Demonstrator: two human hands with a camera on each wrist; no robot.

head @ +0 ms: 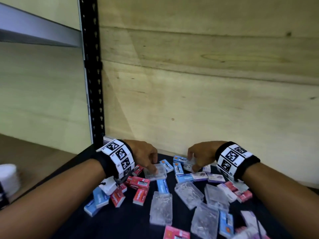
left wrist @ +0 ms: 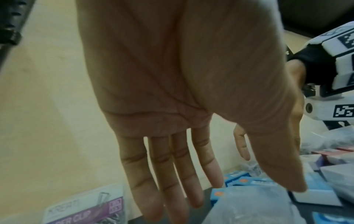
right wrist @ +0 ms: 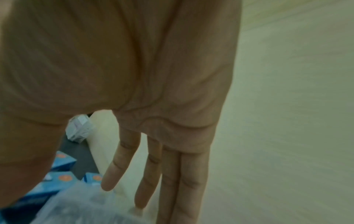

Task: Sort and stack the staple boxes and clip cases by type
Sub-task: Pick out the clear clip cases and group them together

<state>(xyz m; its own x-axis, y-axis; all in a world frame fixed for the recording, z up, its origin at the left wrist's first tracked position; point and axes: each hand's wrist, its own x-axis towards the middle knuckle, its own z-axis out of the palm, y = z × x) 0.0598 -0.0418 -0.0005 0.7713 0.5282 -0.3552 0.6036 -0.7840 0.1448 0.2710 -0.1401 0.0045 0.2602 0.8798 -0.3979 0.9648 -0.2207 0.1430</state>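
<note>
1. The left grip (head: 146, 155) is released, with straight fingers resting on a clear clip case (head: 158, 175) near the back of the shelf (head: 120, 221). Hook the thumb under its edge before lifting.
2. The right grip (head: 198, 156) brackets a second clip case (head: 187, 165). I cannot tell whether it pinches yet.
3. The cases look slick, so squeeze the sides, clear the blue staple boxes (head: 178, 168) and stack square.

Left hand (head: 143, 152): bare forearm entering from lower left, palm down, fingers (left wrist: 139, 174) straight and slightly spread, tips angled downward, thumb extended.
Right hand (head: 202, 154): bare forearm entering from lower right, palm down, fingers (right wrist: 193, 181) straight, index set apart, thumb out.
The two are near each other, not touching.
</note>
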